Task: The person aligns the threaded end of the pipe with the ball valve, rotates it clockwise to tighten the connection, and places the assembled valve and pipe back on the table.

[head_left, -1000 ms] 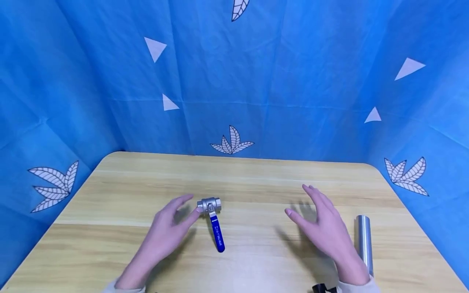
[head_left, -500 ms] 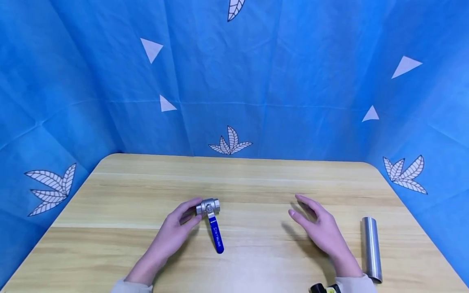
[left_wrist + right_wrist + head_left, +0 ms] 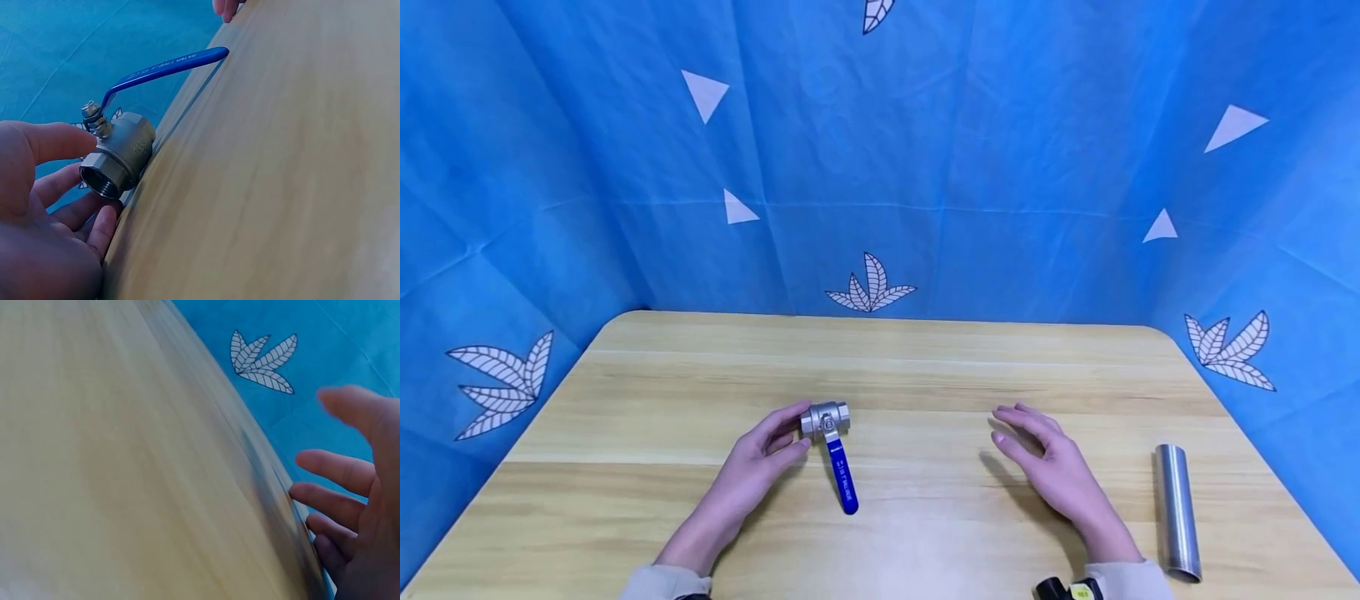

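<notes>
A steel ball valve point(image 3: 826, 419) with a long blue lever handle point(image 3: 842, 477) lies on the table left of centre. In the head view, the lever points toward the person. My left hand point(image 3: 751, 471) holds the valve's left end, thumb on the near side and fingers on the far side. The left wrist view shows the threaded opening point(image 3: 105, 182) facing that palm. My right hand point(image 3: 1063, 479) hovers low over the table on the right, holding nothing, its fingers loosely bent and thumb apart.
A shiny metal tube point(image 3: 1178, 512) lies on the wooden table point(image 3: 925, 367), to the right of the right forearm. Blue cloth point(image 3: 1037, 167) with leaf and triangle prints hangs behind the table and along both sides.
My left thumb and fingers have closed in around the valve's end. The right hand's fingers have drawn in slightly. The tube shows farther right, clear of the right forearm.
</notes>
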Demonstrator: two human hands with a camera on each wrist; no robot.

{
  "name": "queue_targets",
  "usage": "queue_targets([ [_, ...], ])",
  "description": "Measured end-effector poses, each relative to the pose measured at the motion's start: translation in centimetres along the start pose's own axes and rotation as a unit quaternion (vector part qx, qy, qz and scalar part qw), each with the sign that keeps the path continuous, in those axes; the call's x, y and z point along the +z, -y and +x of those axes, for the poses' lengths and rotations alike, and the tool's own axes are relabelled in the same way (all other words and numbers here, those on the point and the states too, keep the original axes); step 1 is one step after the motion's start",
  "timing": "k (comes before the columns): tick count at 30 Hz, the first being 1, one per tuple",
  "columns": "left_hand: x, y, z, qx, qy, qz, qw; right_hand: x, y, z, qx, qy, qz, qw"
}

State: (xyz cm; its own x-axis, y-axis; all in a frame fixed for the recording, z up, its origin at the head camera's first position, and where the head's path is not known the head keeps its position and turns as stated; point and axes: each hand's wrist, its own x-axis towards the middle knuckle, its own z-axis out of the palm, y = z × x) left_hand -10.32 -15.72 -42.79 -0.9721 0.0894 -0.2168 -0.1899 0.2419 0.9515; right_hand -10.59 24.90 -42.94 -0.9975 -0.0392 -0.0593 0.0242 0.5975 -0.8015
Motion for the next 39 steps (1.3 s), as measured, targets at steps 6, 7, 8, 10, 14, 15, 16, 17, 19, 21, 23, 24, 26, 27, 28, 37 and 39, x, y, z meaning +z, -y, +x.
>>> queue_targets([
  [6, 0.1, 0.1, -0.1, 0.001, -0.003, 0.001, 1.0000, 0.5, 0.4, -0.2, -0.010, 0.011, -0.026, 0.9996],
  [7, 0.1, 0.1, -0.1, 0.001, -0.003, 0.002, 1.0000, 0.6, 0.3, -0.2, -0.017, 0.009, -0.031, 0.9993],
  [8, 0.1, 0.1, -0.1, 0.003, -0.003, 0.002, 1.0000, 0.7, 0.3, -0.2, -0.025, 0.007, -0.035, 0.9990],
  [10, 0.1, 0.1, -0.1, 0.003, -0.003, 0.002, 1.0000, 0.9, 0.1, -0.2, -0.043, 0.003, -0.041, 0.9982],
  [14, 0.1, 0.0, -0.2, 0.004, -0.003, 0.003, 1.0000, 1.3, -0.1, -0.2, -0.073, -0.005, -0.051, 0.9960],
  [15, 0.1, 0.0, -0.2, 0.002, -0.003, 0.003, 1.0000, 1.4, 0.0, -0.2, -0.076, -0.006, -0.053, 0.9957],
  [16, 0.1, 0.0, -0.2, 0.002, -0.003, 0.003, 1.0000, 1.4, 0.1, -0.2, -0.077, -0.006, -0.054, 0.9955],
  [17, 0.0, 0.0, -0.2, 0.002, -0.003, 0.004, 1.0000, 1.5, 0.2, -0.2, -0.078, -0.005, -0.057, 0.9953],
  [19, 0.0, 0.0, -0.2, -0.001, -0.004, 0.004, 1.0000, 1.7, 0.6, -0.3, -0.075, 0.000, -0.059, 0.9954],
  [21, 0.0, 0.0, -0.2, -0.001, -0.003, 0.004, 1.0000, 1.8, 1.1, -0.4, -0.071, 0.007, -0.059, 0.9957],
  [23, 0.0, 0.0, -0.2, -0.001, -0.003, 0.006, 1.0000, 2.0, 1.4, -0.5, -0.067, 0.014, -0.059, 0.9959],
  [24, 0.0, 0.0, -0.2, -0.001, -0.003, 0.006, 1.0000, 2.2, 1.6, -0.5, -0.066, 0.018, -0.057, 0.9961],
  [26, 0.1, 0.0, -0.2, -0.003, -0.003, 0.007, 1.0000, 2.5, 1.8, -0.6, -0.065, 0.023, -0.053, 0.9962],
  [27, 0.1, 0.0, -0.2, -0.004, -0.003, 0.008, 1.0000, 2.7, 1.9, -0.7, -0.064, 0.026, -0.051, 0.9963],
  [28, 0.1, -0.1, -0.2, -0.005, -0.003, 0.009, 0.9999, 2.9, 2.0, -0.7, -0.065, 0.028, -0.049, 0.9963],
  [37, 0.1, -0.1, -0.3, -0.010, -0.004, 0.011, 0.9999, 4.1, 2.6, -1.0, -0.093, 0.042, -0.040, 0.9940],
  [39, 0.0, -0.1, -0.3, -0.009, -0.004, 0.010, 0.9999, 4.2, 2.6, -1.0, -0.091, 0.043, -0.041, 0.9941],
])
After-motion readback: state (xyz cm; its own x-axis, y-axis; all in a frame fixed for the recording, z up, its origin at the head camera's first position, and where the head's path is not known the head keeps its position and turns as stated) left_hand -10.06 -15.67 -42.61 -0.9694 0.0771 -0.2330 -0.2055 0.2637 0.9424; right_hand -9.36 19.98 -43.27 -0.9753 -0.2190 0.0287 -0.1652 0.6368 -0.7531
